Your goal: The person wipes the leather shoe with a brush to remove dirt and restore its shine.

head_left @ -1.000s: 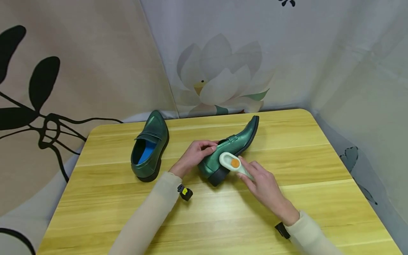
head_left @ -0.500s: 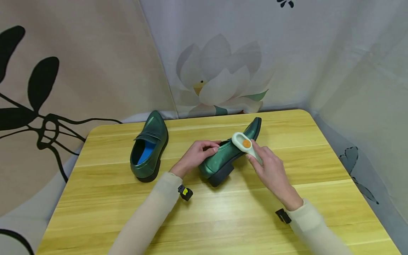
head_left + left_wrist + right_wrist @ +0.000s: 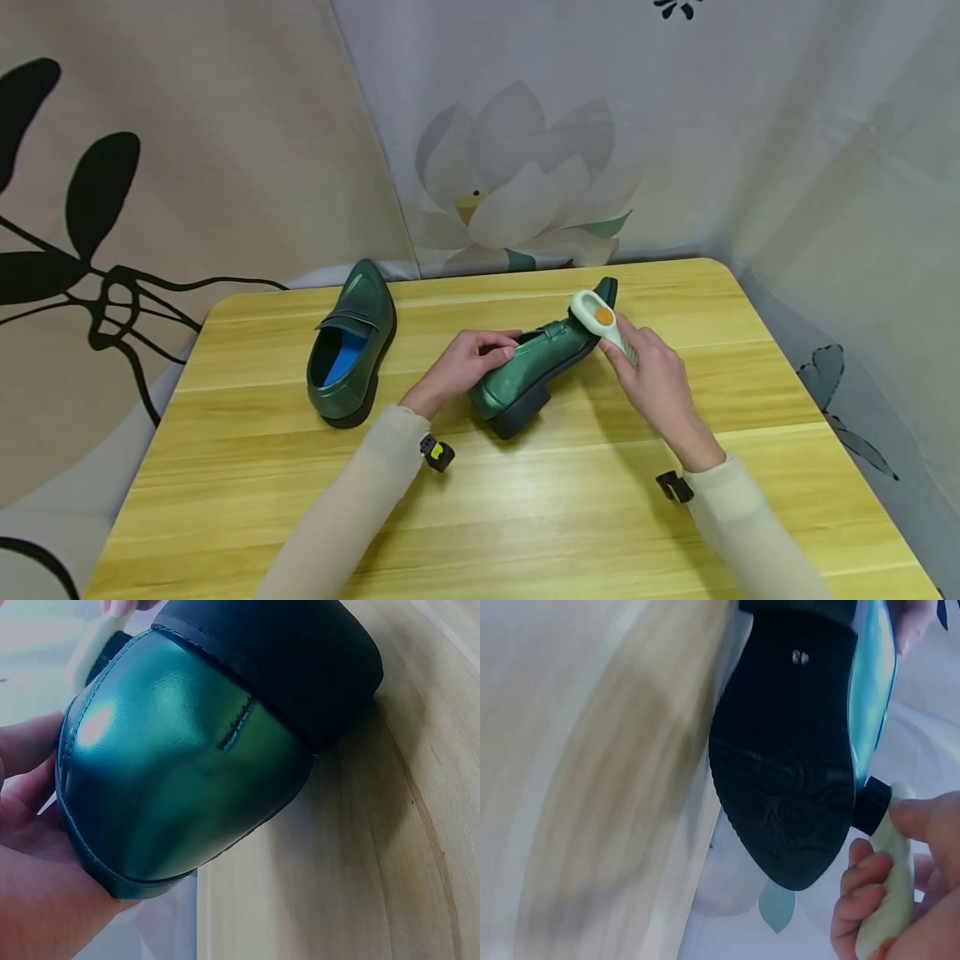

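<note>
A green loafer [image 3: 525, 371] with a black sole is tilted on its side over the table, toe pointing to the back right. My left hand [image 3: 463, 367] grips it by the edge of its opening, thumb outside. In the left wrist view the loafer's heel end [image 3: 180, 765] fills the middle. My right hand [image 3: 656, 375] holds a pale green brush [image 3: 592, 312] with an orange spot on it. In the right wrist view the brush's dark bristles [image 3: 871, 806] sit against the upper near the toe, beside the black sole [image 3: 787, 750], with fingers curled round the handle.
A second green loafer [image 3: 351, 346] with a blue insole stands upright on the left part of the wooden table [image 3: 480, 517]. A pale curtain [image 3: 525, 125] with printed flowers hangs right behind the table's back edge.
My right hand has moved the brush along the loafer's side from near the heel toward the toe. The loafer has turned slightly; my left hand stays nearly in place.
</note>
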The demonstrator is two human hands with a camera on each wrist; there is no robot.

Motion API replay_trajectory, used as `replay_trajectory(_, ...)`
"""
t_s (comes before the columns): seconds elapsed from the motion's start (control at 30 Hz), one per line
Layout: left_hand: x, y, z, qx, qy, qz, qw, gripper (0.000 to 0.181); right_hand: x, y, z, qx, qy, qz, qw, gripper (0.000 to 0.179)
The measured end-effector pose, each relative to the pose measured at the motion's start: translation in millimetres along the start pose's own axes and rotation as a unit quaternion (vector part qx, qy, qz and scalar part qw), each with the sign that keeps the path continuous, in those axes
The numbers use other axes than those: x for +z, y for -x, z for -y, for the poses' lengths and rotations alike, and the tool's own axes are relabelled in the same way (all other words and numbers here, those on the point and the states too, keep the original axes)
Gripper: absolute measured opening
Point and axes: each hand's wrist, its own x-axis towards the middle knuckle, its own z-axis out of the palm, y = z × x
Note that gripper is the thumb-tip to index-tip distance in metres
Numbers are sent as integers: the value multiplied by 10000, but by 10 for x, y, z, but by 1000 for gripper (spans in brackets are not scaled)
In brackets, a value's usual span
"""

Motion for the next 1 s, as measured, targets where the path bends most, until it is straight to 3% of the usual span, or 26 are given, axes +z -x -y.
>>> replay_trajectory(0.1,5,-5,0,-3,-13,36,10000,22,-15,32,-7,-45,8,13,10000,50)
replay_trajectory(0.3,-46,-5,27,12,-61,131,9999,21,21,244,158,-670,-242,525,9961,55)
replay_trajectory(0.4,-120,18,38,62,-151,282,9995,22,25,294,182,-743,-209,480,9959,56)
replay_trajectory(0.6,-275,82,32,206,-431,717,9963,28,-34,230,13,-507,-115,202,9984,54)
replay_trajectory(0.8,-321,89,43,231,-501,878,9946,25,-76,163,-153,-103,-29,-93,9999,51)
replay_trajectory(1.0,-323,95,44,178,-479,721,9961,28,-1,329,-52,-817,-185,230,9962,56)
